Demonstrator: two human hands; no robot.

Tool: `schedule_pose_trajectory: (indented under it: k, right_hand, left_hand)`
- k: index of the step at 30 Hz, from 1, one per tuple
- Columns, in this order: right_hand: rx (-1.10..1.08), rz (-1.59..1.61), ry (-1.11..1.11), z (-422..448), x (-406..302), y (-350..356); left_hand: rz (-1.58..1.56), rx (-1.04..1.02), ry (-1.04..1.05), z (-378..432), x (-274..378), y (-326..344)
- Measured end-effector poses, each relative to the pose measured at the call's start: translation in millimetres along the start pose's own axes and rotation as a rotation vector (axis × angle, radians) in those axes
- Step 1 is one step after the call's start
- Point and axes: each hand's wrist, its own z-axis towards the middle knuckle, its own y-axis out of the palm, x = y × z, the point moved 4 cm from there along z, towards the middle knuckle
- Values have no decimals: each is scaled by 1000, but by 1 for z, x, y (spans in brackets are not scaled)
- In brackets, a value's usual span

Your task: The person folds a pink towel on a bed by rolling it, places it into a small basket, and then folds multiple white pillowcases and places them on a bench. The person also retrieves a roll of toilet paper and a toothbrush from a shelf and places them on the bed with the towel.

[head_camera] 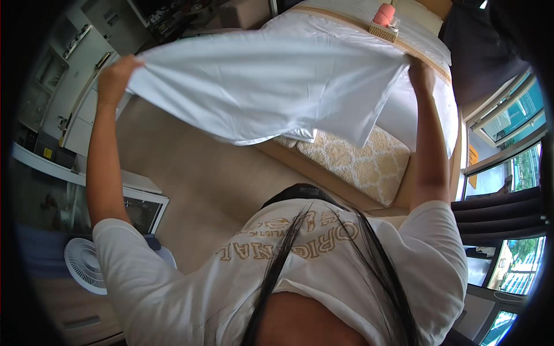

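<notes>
A white cloth [259, 86] is stretched wide in the air between my raised hands, its lower edge hanging loose in folds. My left hand [116, 80], at the upper left, grips one corner. At the upper right my right hand [420, 75], slightly blurred, grips the other end. Behind the cloth, partly hidden by it, is a bed with a white cover [420, 47] and a tan band across it. A patterned beige bench cushion [355, 160] lies at the foot of the bed, below the cloth.
A woven basket [384, 32] with a rolled pink cloth [384, 15] stands on the bed. A white fan [86, 264] is at the lower left, near a glass-topped table [145, 212]. White cabinets [82, 125] line the left side. Windows and a dark curtain [502, 214] are at the right.
</notes>
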Motion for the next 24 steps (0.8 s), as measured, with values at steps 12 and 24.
schedule_pose_trajectory:
  k: [12,24]
  right_hand:
    - [-522,586,18,-150,141,86]
    - [-165,1541,-139,-33,-139,-144]
  left_hand:
    - [-798,-601,-613,-176,116,104]
    - [-299,532,-44,8,106,-65]
